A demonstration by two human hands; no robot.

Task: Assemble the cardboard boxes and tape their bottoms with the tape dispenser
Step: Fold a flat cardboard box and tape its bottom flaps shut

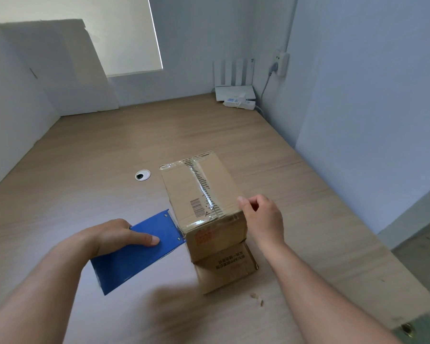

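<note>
A brown cardboard box (204,192) stands bottom-up on the wooden desk (109,150), its open flaps splayed beneath it at the near side. Clear tape runs along the centre seam of its top face and down over the near edge. My left hand (121,235) grips the blue tape dispenser (137,252), whose toothed blade end touches the box's near left corner. My right hand (261,219) presses against the box's near right edge, thumb on the top face.
A round cable grommet (142,175) sits in the desk left of the box. A white router (235,91) and a power strip (238,103) lie in the far right corner. A large flat cardboard sheet (60,68) leans on the back left wall.
</note>
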